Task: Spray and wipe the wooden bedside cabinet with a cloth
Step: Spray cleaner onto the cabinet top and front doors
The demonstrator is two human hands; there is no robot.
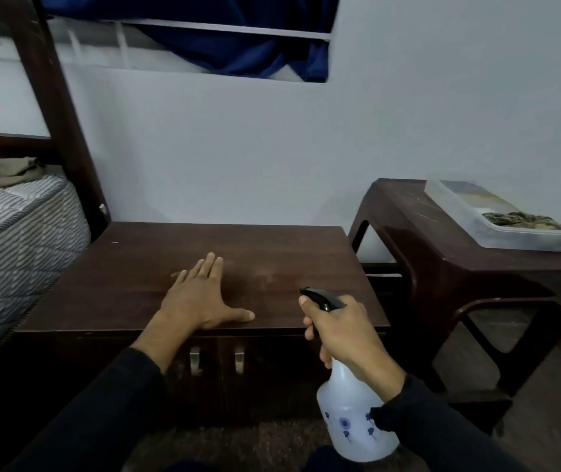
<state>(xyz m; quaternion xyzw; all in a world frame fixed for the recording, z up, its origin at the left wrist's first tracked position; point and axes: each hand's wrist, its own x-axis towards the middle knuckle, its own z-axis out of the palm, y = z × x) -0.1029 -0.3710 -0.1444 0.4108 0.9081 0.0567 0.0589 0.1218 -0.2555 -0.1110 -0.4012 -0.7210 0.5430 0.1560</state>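
The dark wooden bedside cabinet (272,253) stands in front of me, its top bare, with a faint pale smear near the middle. My left hand (197,298) lies flat on the top near the front edge, fingers spread, holding nothing. My right hand (343,332) grips the neck of a white spray bottle (354,424) with blue flower prints. Its black nozzle points left over the cabinet's front right part, and my index finger rests on the trigger. No cloth is in my hands.
A bed with a striped mattress (13,240) and a dark post (58,124) adjoins the cabinet on the left. A dark plastic stool (449,267) on the right carries a clear lidded container (497,216). Two metal door handles (218,359) sit below the cabinet top.
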